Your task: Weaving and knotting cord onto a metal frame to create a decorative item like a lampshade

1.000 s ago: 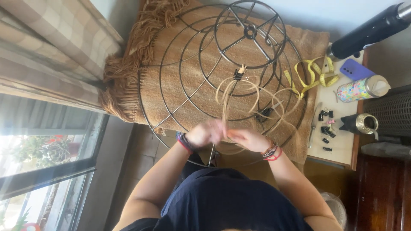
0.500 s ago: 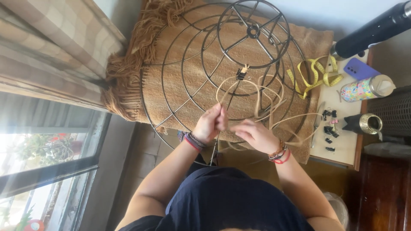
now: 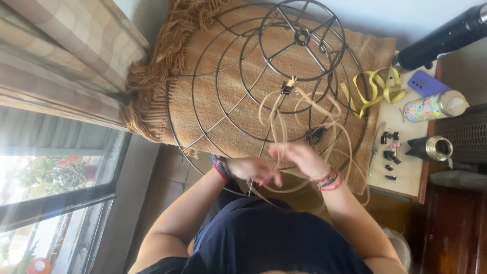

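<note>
Both hands (image 3: pixel 276 165) on cane strands (image 3: pixel 284 116) inside wire frame (image 3: pixel 203 101)

Purple phone (image 3: pixel 427 82) beside floral bottle (image 3: pixel 431 107).

Bright window glare, blurred fingers (image 3: pixel 276 178)

To your left, a dark-framed window (image 3: pixel 56 203) admits bright daylight beside a checked beige curtain (image 3: pixel 61 56). A pale wall (image 3: pixel 401 18) lies ahead; a dark wooden cabinet (image 3: pixel 451 228) stands at right.
</note>
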